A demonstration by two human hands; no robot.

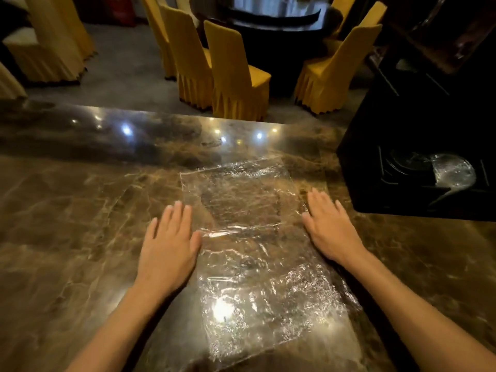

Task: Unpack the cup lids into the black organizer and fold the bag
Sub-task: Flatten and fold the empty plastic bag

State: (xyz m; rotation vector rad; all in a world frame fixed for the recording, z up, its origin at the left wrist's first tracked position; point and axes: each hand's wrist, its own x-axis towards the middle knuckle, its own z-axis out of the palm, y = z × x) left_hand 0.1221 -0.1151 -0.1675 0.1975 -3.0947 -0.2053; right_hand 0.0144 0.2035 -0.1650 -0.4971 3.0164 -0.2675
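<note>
A clear plastic bag [255, 237] lies flat and empty on the brown marble counter [80, 224], stretching from the near edge toward the middle. My left hand [169, 245] rests palm down on the bag's left edge, fingers spread. At the bag's right edge, my right hand [330, 229] also presses flat with fingers apart. The black organizer [402, 135] stands at the right of the counter. Clear cup lids [451, 173] sit in one of its front compartments.
Beyond the counter's far edge are several chairs with yellow covers [233, 73] around a dark round table [268, 20]. A dark cabinet fills the upper right. Ceiling lights glare on the counter and bag.
</note>
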